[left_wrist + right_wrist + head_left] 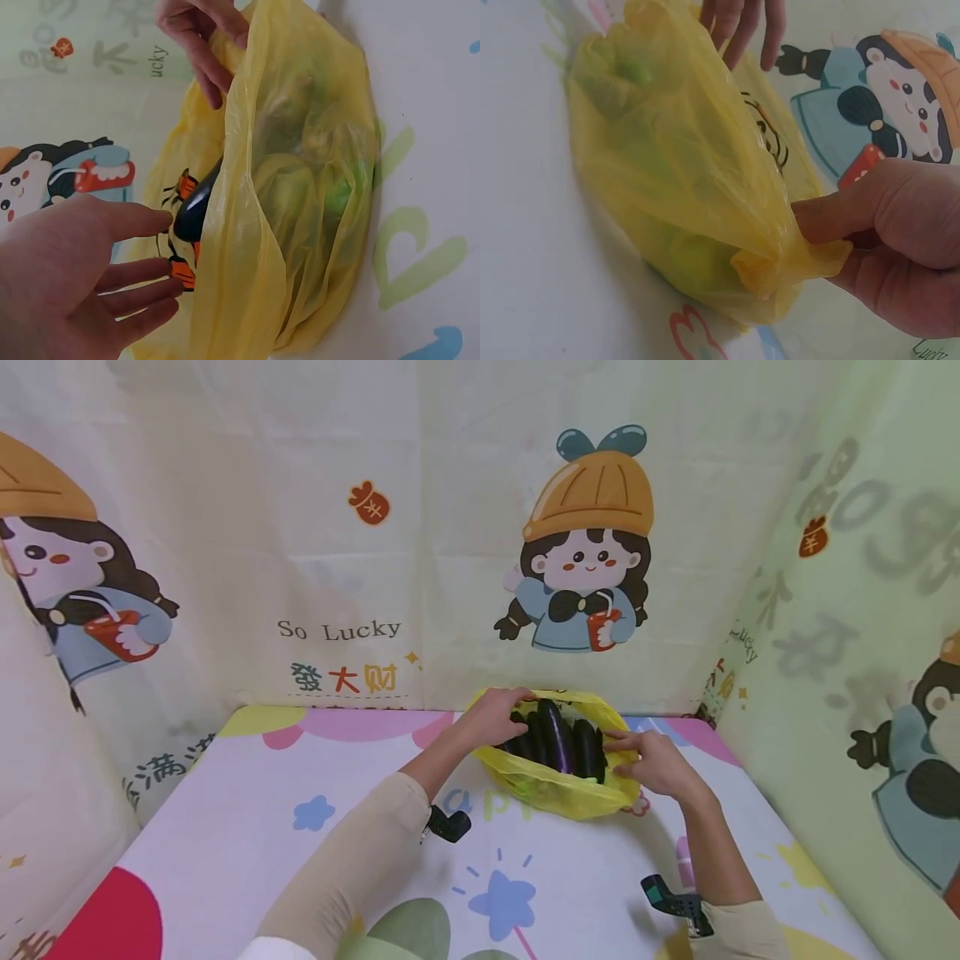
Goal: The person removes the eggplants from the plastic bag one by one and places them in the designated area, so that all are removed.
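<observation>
A yellow plastic bag [570, 795] lies on its side with its mouth spread wide. Several dark purple eggplants [555, 737] show inside it, and their green ends look blurred through the plastic in the right wrist view. At the bag's left rim is my left hand [495, 717], its fingers [139, 304] nearly straight beside an eggplant tip [196, 214] and apart from the front rim. On the other side my right hand [656, 762] pinches the rim, a fold of plastic [829, 257] between thumb and fingers. Some of its fingertips are hidden by the bag.
A patterned cloth [360, 760] covers the table. Behind it hangs a printed curtain [450, 568], with another curtain [847, 635] along the right side. Black wrist cameras [448, 824] are strapped to both forearms.
</observation>
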{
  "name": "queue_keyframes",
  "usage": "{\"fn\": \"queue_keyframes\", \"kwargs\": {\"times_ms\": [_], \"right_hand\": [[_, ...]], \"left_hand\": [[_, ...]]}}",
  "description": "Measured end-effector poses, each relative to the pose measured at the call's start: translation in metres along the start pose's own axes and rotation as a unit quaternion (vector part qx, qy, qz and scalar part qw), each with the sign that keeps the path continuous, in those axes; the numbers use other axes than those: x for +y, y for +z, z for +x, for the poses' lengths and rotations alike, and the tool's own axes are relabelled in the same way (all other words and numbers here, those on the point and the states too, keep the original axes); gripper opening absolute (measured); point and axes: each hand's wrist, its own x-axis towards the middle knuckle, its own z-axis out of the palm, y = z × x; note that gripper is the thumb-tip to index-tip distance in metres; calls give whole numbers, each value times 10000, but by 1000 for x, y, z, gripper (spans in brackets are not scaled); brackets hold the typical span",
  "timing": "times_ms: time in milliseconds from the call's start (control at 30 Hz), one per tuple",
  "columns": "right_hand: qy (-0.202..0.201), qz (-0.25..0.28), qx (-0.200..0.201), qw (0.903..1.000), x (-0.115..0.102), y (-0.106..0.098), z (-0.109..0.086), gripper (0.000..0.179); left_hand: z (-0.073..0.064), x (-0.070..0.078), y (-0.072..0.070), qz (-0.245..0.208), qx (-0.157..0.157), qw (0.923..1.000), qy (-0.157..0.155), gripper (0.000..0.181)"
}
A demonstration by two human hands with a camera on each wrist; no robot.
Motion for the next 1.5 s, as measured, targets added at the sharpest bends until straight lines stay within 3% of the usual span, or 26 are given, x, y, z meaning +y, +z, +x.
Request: {"fn": "queue_keyframes", "kwargs": {"times_ms": [267,500,967,1233,1500], "right_hand": [[-6,126,5,9999,3,2,1,39],[13,226,29,9997,4,0,1,38],[19,129,23,9999,3,-1,0,37],[36,249,-9,9997,3,-2,0,38],[32,284,-19,9996,3,-2,0,38]], "left_hand": [[11,-1,9,-504,-110,9983,-274,50],[25,-1,19,-759,-327,9961,-304,48],[36,15,33,-752,-743,9925,-615,54],[38,19,37,-888,-667,9914,-693,55],[38,26,43,-832,-384,9918,-888,56]]}}
